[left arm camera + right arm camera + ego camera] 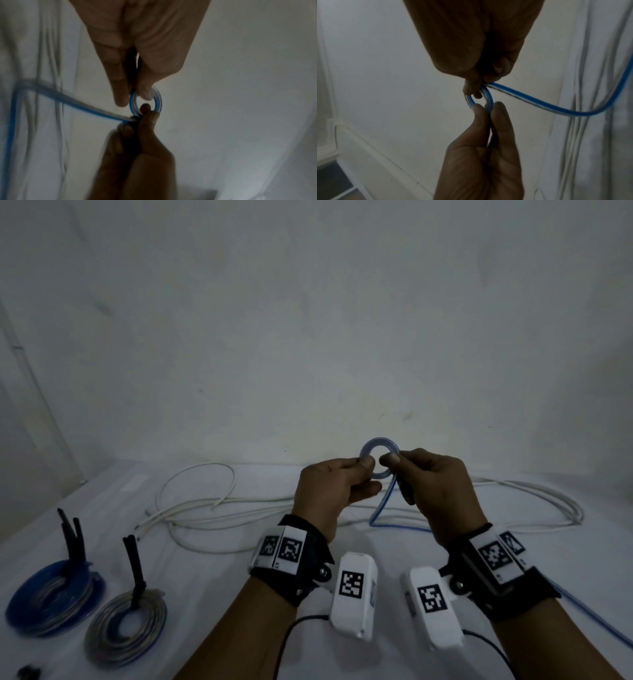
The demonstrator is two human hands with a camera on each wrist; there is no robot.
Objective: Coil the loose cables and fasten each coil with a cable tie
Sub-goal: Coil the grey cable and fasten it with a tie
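Your left hand [337, 487] pinches the left side of the small blue cable coil [376, 460], held upright above the worktop's [212, 577] middle (clear of it). Your right hand [435, 484] pinches the right side, where the loose blue cable tail [380, 510] drops toward the right edge.

Head view looks forward and down from above the table [376, 577] toward its far edge and the wall. Each wrist view looks close along its own hand at the fingertips, somewhat blurred. All three share the small blue cable loop [378, 460] held between both hands.
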